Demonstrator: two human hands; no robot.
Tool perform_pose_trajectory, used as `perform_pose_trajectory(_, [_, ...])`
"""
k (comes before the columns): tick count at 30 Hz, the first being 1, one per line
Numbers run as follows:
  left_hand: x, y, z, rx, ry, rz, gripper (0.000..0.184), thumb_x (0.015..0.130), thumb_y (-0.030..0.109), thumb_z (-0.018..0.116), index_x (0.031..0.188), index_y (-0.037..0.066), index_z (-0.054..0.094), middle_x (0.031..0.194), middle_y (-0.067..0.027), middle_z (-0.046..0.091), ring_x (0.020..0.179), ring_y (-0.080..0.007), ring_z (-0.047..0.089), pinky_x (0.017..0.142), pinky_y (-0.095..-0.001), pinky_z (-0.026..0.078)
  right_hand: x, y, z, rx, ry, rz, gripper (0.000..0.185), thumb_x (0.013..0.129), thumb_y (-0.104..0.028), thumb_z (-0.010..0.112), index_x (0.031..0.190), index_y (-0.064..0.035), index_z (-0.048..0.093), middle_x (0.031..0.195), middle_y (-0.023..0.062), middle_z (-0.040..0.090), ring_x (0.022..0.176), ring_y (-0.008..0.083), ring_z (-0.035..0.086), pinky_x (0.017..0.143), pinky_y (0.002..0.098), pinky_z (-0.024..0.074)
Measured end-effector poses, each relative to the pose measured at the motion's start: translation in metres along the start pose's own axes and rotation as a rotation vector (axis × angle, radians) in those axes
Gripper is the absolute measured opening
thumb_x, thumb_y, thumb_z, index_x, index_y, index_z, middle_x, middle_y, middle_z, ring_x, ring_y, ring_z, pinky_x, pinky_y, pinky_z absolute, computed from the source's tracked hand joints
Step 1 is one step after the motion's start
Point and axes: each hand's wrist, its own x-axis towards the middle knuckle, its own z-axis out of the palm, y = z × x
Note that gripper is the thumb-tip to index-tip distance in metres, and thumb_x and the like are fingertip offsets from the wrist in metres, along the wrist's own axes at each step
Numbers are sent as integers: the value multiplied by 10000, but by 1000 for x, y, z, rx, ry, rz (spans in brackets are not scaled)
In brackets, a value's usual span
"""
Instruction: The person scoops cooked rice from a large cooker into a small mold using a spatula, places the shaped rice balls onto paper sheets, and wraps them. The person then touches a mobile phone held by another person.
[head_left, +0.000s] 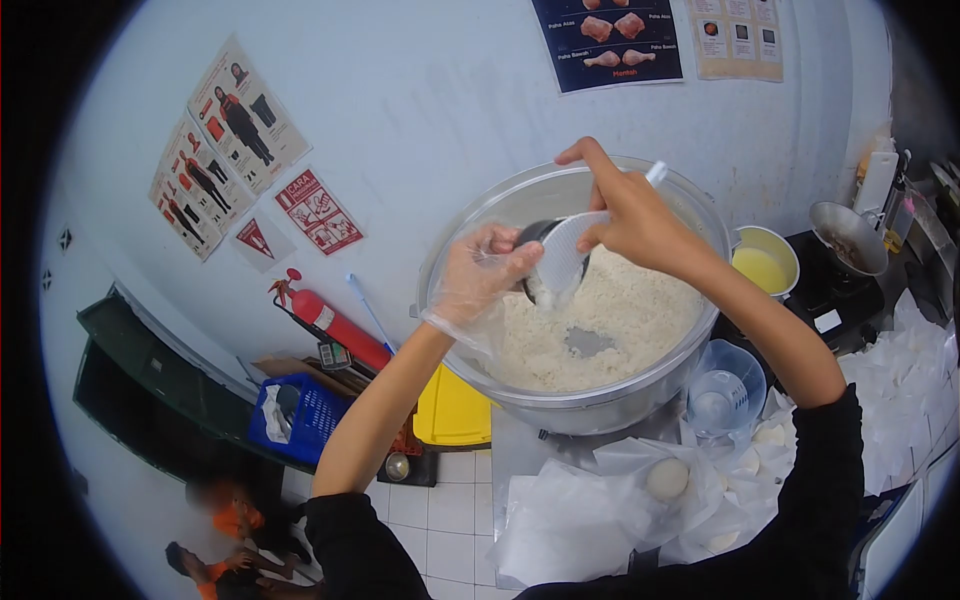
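A large round metal pot (pixel 580 400) holds white cooked rice (pixel 640 320), with a patch of its bottom showing through. Above the rice, my left hand (pixel 478 275), in a clear plastic glove, grips a small dark-rimmed bowl (pixel 540 232) tilted toward the right. My right hand (pixel 635 215) holds a white rice paddle (pixel 568 248) with a dimpled blade; its handle end sticks out past my fingers. The blade lies against the bowl's mouth, with some rice at its lower tip. The inside of the bowl is mostly hidden by the paddle.
Right of the pot stand a clear measuring jug (pixel 722 395), a pot of yellow liquid (pixel 765 265) and a wok (pixel 848 238). Wrapping sheets (pixel 570 520) and a rice mound (pixel 668 479) lie in front. A yellow lid (pixel 452 408) and fire extinguisher (pixel 335 325) are left; two people sit lower left.
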Motion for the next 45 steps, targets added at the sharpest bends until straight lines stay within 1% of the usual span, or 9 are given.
perform_pose_trajectory(4, [11,-7,-16,-324,-18,-166,579,860,435,718,1200,-5,557,1186,-120,558,1080,-192,579,905,-388,552,14,5,-15,-105,-18,-111,760,660,-7,794,1314,-159,438,659,31,514,665,186,570,671,338,432])
perform_pose_trajectory(7, [8,0,-25,-448,17,-173,650,886,480,663,1293,4,491,1212,-112,557,1193,-220,526,1030,-443,476,15,1,-50,-80,-66,68,720,694,-48,784,1317,-154,440,683,21,549,680,163,570,703,315,426])
perform_pose_trajectory(10, [15,-14,-32,-581,56,-218,658,891,470,660,1329,20,464,1252,-128,541,1242,-231,498,1043,-447,466,10,7,-42,68,-103,101,709,703,-80,793,1316,-139,440,719,37,593,698,139,570,723,286,418])
perform_pose_trajectory(16, [7,-16,-14,-539,195,-311,635,887,472,668,1317,40,490,1254,-122,534,1196,-223,507,1017,-392,474,6,9,11,126,-69,66,771,657,-90,843,1311,-121,437,725,47,595,706,147,589,695,278,437])
perform_pose_trajectory(25, [-10,-19,-19,-319,115,-74,624,860,451,713,1189,-54,551,1086,-116,618,1009,-197,602,928,-315,467,16,1,15,83,31,56,806,622,-82,865,1304,-119,435,731,44,584,681,146,573,652,289,442])
perform_pose_trajectory(29, [3,-30,-16,-446,112,-73,658,859,476,700,1250,-23,523,1164,-130,604,1073,-206,588,955,-327,468,22,20,11,79,28,-49,817,648,-104,860,1333,-124,415,751,36,591,696,151,588,689,288,460])
perform_pose_trajectory(34, [14,-9,-15,-568,158,-66,742,856,536,667,1352,24,459,1290,-146,561,1194,-231,539,1033,-361,446,13,29,-36,291,-13,166,858,701,-117,839,1409,-112,355,791,55,615,758,151,629,761,274,479])
perform_pose_trajectory(40, [14,-6,-3,-523,14,13,571,857,428,729,1191,-10,578,1050,-72,642,990,-165,618,888,-302,495,6,28,-21,357,-171,253,872,698,-87,833,1420,-62,345,787,61,622,757,135,629,738,251,474])
perform_pose_trajectory(45, [13,-14,-10,-152,54,46,521,821,400,776,1109,-13,638,935,-43,619,868,-117,577,799,-263,466,5,30,-12,334,-144,265,852,670,-43,840,1386,-75,382,742,36,594,701,115,589,685,237,449])
